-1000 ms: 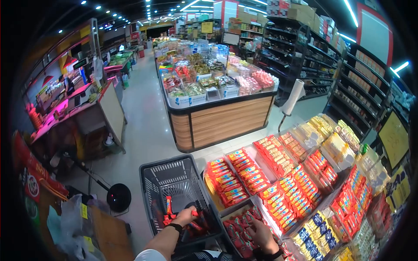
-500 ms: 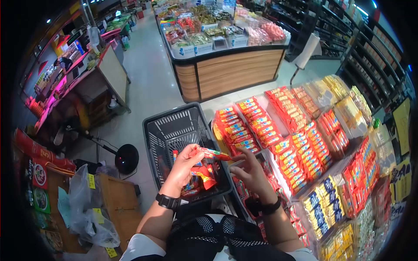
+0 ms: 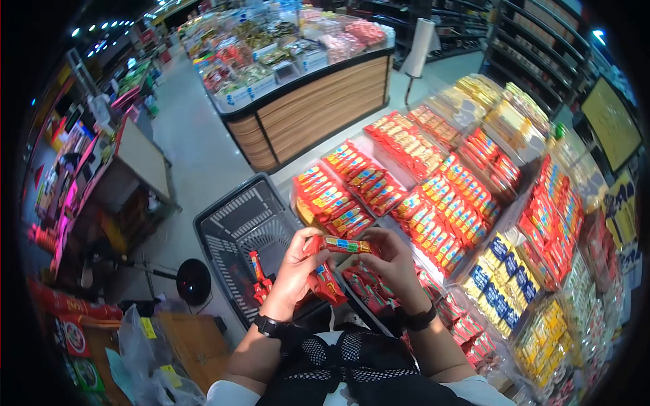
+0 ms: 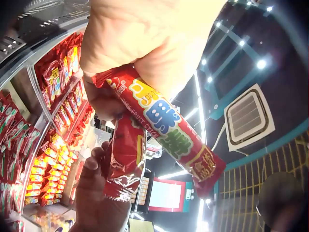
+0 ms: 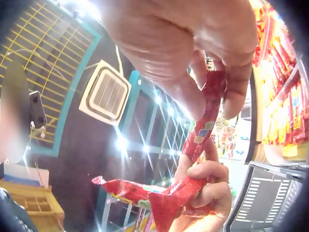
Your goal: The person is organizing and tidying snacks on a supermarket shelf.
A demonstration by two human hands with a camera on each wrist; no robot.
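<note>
Over the grey shopping basket, my left hand grips red-wrapped snack bars. One packet stretches across to my right hand, whose thumb and fingers pinch its far end. A second red packet hangs lower from the left hand. In the left wrist view, a packet with colourful lettering sticks out from under the left thumb. The right wrist view has the pinched packet running down to the left hand. More red packets lie inside the basket, partly hidden by my left arm.
To the right, a display holds bins of red snack bars, blue-and-cream packets and yellow ones. A wood-panelled island stands ahead, with a plastic-bag roll beside it. A round black stool is at the left.
The left hand has come up out of the basket with red packets. My right hand has moved from over the bin to pinch one packet's end. The head view has shifted.
</note>
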